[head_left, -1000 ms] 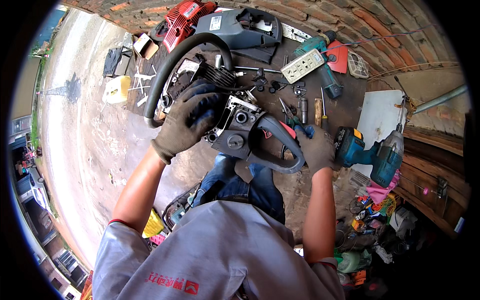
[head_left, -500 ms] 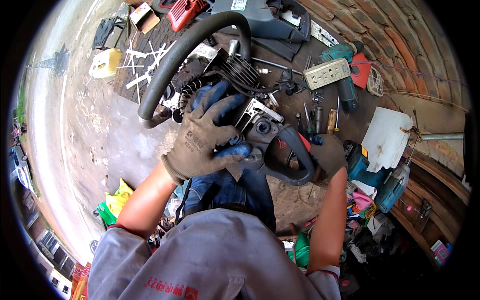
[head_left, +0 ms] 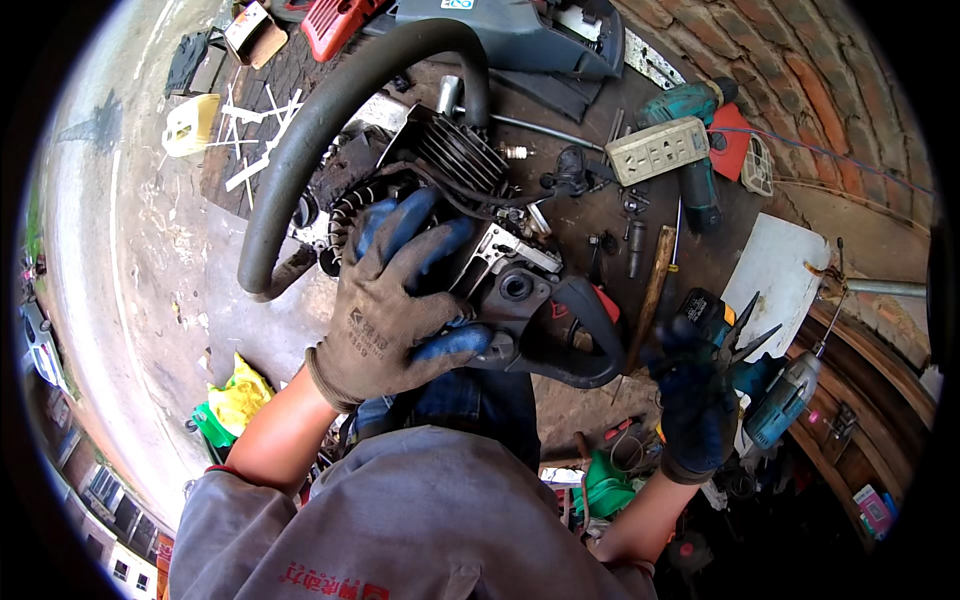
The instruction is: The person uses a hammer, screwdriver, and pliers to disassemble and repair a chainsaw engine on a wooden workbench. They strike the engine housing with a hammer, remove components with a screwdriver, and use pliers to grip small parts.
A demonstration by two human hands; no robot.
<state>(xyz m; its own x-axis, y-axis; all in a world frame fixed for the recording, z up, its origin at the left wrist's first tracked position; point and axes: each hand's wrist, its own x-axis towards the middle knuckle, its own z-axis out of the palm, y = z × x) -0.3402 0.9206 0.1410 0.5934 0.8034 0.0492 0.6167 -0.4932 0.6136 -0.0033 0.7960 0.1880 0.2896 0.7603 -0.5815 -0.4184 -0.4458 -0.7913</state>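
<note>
A partly stripped chainsaw [head_left: 515, 287] lies in front of me, its thick black tube handle [head_left: 300, 150] arching over the far left side. Its finned cylinder [head_left: 455, 150] is exposed, and the looped rear handle [head_left: 600, 335] points right. My left hand [head_left: 390, 320], in a brown glove with blue fingers, grips the saw's body near a coiled black part, thumb toward the rear handle. Off to the right, my gloved right hand [head_left: 695, 405] holds long-nosed pliers [head_left: 748, 335], jaws spread and pointing away from me. The hand is dark and slightly blurred, apart from the saw.
Beyond the saw lie a grey plastic housing [head_left: 520, 35] and a spark plug [head_left: 514, 152]. A power strip [head_left: 655, 152] rests over a teal drill [head_left: 700, 195]. Nearer are a wooden-handled tool [head_left: 655, 285], a white sheet [head_left: 785, 270] and another power tool [head_left: 785, 400]. A brick wall [head_left: 800, 90] bounds the right.
My right hand has picked up the pliers from beside the rear handle and drawn them right and toward me. My left hand stays on the chainsaw, which appears slightly farther left in view.
</note>
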